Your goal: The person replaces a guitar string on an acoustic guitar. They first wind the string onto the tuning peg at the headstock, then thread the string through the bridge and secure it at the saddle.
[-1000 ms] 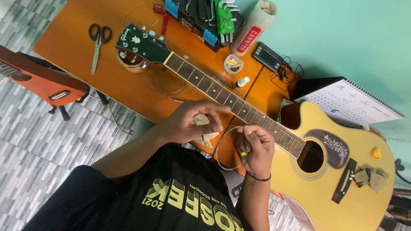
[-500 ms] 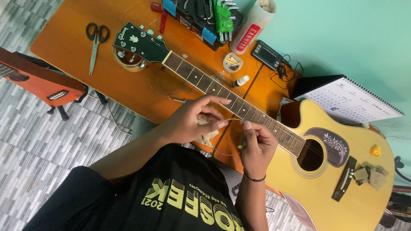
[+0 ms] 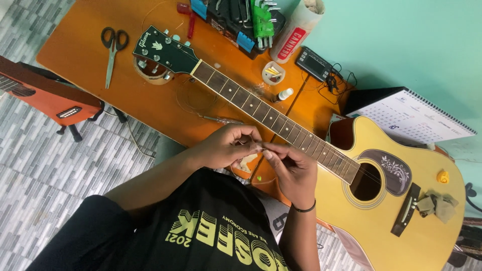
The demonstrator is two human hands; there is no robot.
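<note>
Just fingertips-pinched: guitar string (image 3: 260,146) between both hands' grip.

Between my fingertips I pinch a thin guitar string (image 3: 261,147), almost too fine to see, at the near edge of the table. My yellow acoustic guitar (image 3: 396,200) lies flat, face up, its body to the right and its dark headstock pointing far left across the table.

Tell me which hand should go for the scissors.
Probably the left hand: the scissors lie on the table on its side, and the right hand is farther off. Both hands pinch a thin string together.
</note>
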